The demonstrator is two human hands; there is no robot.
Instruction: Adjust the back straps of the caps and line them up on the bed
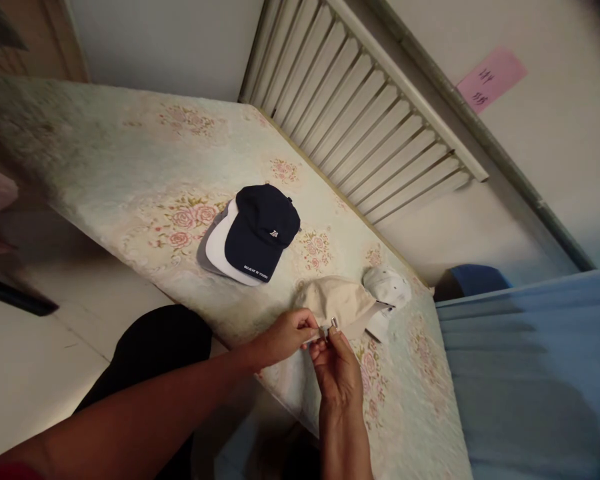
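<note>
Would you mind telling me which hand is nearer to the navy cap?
Left. The left hand sits below the navy cap, apart from it; the right hand is farther off, lower and to the right. Both pinch the strap of the beige cap.

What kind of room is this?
Probably a bedroom: there is a bed with a flowery cover and a radiator on the wall beside it. A dark cap lies on the bed; the left hand and right hand pinch a beige cap.

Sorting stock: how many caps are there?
5. Stacked together: navy cap, white-brimmed cap, grey-brimmed cap. Beige cap held by left hand and right hand; white cap beside it. Stacks may hide more.
</note>
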